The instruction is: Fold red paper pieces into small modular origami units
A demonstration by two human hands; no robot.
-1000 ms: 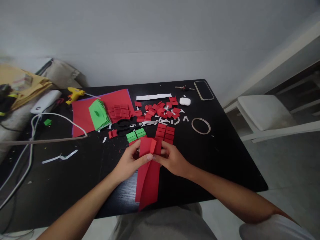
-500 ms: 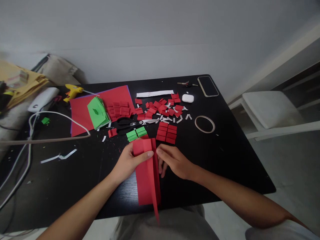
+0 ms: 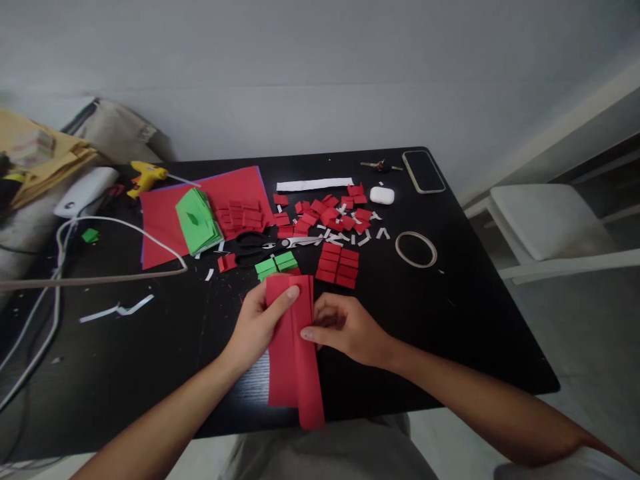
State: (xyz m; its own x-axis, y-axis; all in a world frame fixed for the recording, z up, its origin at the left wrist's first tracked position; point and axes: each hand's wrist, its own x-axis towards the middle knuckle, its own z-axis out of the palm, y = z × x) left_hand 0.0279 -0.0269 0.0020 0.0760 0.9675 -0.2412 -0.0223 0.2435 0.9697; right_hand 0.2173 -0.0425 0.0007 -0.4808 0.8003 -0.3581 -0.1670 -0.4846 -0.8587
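Observation:
A folded sheet of red paper (image 3: pixel 283 370) hangs over the front part of the black table, its long flap lying over to the right. My left hand (image 3: pixel 257 323) pinches its upper part, thumb on top and fingers hidden beneath. At the right edge, my right hand (image 3: pixel 350 330) grips the fold between thumb and curled fingers. Just beyond the paper lie small folded green pieces (image 3: pixel 276 265) and a block of folded red pieces (image 3: pixel 338 265). Black-handled scissors (image 3: pixel 273 247) rest behind the green pieces.
Loose red pieces (image 3: pixel 327 215) and white scraps lie mid-table. A green paper stack (image 3: pixel 197 223) sits on large red sheets (image 3: pixel 160 233). A yellow glue gun (image 3: pixel 147 178), white cables (image 3: pixel 125 230), tape ring (image 3: pixel 416 249), white case (image 3: pixel 382 195), keys (image 3: pixel 381 165) and phone (image 3: pixel 423 171) surround them.
The paper's raised flap has come down flat toward the right. My right hand has shifted slightly down, its thumb now on the flap. My left hand keeps its hold.

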